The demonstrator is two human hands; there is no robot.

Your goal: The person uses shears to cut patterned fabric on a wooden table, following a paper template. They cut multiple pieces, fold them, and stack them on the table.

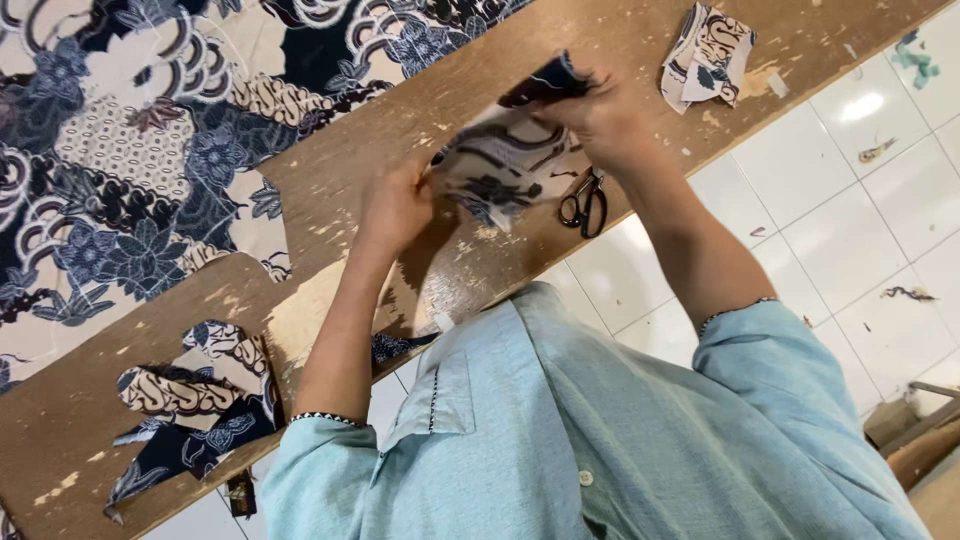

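Both hands pinch the fabric piece (505, 160) above the tabletop (400, 130): left hand (398, 205) at its 8 o'clock, right hand (600, 115) at 2. Fingers clamped on cloth. Best to keep it taut; scissors (585, 203) lie at its 4.

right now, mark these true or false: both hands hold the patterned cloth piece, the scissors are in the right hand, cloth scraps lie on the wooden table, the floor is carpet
1. Both hands, left hand and right hand, hold the navy-and-cream patterned cloth piece: true.
2. The black-handled scissors are in the right hand: false, they lie on the worn wooden table.
3. Patterned cloth scraps lie on the table: true.
4. The floor is carpet: false, white tiles.
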